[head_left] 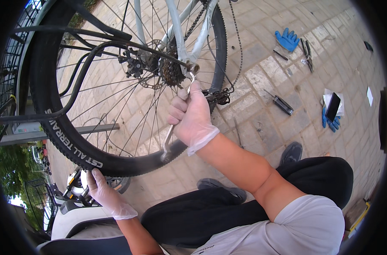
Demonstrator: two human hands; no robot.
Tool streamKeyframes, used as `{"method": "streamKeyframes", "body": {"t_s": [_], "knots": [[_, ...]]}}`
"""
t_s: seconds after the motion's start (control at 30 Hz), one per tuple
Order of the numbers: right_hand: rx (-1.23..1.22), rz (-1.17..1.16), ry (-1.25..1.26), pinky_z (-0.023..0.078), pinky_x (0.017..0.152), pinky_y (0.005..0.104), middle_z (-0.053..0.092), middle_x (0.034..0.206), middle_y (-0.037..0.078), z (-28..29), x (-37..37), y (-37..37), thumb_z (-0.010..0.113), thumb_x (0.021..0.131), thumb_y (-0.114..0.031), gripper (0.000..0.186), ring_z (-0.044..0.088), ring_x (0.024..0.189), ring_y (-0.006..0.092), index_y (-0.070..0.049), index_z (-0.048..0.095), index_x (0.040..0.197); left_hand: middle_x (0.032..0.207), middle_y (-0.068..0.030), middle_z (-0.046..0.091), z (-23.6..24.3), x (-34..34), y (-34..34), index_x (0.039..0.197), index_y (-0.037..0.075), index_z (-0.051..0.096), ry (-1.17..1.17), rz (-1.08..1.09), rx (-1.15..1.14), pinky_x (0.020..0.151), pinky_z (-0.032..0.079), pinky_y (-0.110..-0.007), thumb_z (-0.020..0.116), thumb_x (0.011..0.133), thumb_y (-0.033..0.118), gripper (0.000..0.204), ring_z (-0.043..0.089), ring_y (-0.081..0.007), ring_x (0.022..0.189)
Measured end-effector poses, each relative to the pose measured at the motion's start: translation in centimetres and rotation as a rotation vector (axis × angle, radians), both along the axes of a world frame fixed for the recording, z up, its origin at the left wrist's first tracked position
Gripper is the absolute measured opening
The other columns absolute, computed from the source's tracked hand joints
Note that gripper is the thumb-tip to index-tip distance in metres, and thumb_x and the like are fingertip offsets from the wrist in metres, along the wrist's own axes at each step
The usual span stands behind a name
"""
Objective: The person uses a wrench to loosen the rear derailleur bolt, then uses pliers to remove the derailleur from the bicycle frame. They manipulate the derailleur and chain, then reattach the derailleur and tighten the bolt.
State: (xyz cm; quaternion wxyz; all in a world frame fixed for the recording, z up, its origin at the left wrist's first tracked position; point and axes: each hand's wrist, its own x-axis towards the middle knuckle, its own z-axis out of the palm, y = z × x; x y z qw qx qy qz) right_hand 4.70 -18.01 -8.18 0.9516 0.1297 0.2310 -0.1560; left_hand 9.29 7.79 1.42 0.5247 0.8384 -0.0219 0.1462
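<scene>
My right hand, in a translucent glove, is closed on a long silver combination wrench. Its upper end is at the axle nut beside the rear sprocket cluster of a pale bicycle frame; its lower end is near the tire. My left hand, gloved alike, has its fingers curled against the lower edge of the black rear tire, gripping it there. The derailleur hangs right of my right hand, partly hidden by it.
On the paving lie blue gloves, pliers, a folding tool and a phone on paper and another glove. Black rack tubes cross the upper left. A parked white scooter stands lower left. My knees and shoes fill the bottom.
</scene>
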Motion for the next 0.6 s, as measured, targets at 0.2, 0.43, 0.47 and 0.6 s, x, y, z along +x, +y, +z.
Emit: {"method": "streamKeyframes", "body": {"t_s": [0.2, 0.43, 0.47, 0.6], "knots": [[-0.405, -0.074, 0.071, 0.024, 0.044, 0.0266, 0.029, 0.055, -0.005, -2.5, -2.1, -1.1, 0.042, 0.101, -0.051, 0.048, 0.027, 0.045, 0.0091, -0.013, 0.045, 0.072, 0.109, -0.0028, 0.065, -0.2, 0.2, 0.2, 0.128, 0.0, 0.057, -0.017, 0.011, -0.052, 0.085, 0.04, -0.026, 0.063, 0.096, 0.03, 0.044, 0.056, -0.0098, 0.094], [-1.238, 0.065, 0.17, 0.024, 0.047, 0.0235, 0.04, 0.061, -0.004, -10.5, -2.9, -6.1, 0.045, 0.101, -0.048, 0.049, 0.031, 0.05, 0.0059, -0.008, 0.053, 0.075, 0.112, -0.0058, 0.064, -0.1, 0.1, -0.1, 0.129, -0.001, 0.057, -0.003, 0.011, -0.117, 0.091, 0.043, -0.026, 0.06, 0.098, 0.018, 0.037, 0.057, -0.0121, 0.099], [-1.24, 0.069, 0.11, 0.027, 0.05, 0.0226, 0.046, 0.066, -0.003, -10.9, -2.9, -6.5, 0.046, 0.101, -0.047, 0.049, 0.035, 0.054, 0.0056, -0.006, 0.055, 0.076, 0.112, -0.0057, 0.065, -0.1, 0.2, -0.1, 0.129, -0.001, 0.057, -0.005, 0.002, -0.107, 0.091, 0.043, -0.026, 0.06, 0.098, 0.018, 0.037, 0.057, -0.0122, 0.099], [-1.551, 0.03, 0.193, 0.04, 0.062, 0.0288, 0.051, 0.07, 0.0, -11.3, -2.9, -8.9, 0.049, 0.1, -0.047, 0.051, 0.045, 0.067, 0.0105, -0.001, 0.056, 0.078, 0.113, -0.0056, 0.065, 0.0, 0.3, 0.2, 0.129, -0.001, 0.057, -0.01, -0.013, -0.083, 0.091, 0.043, -0.027, 0.06, 0.098, 0.019, 0.037, 0.058, -0.0126, 0.1]]}}
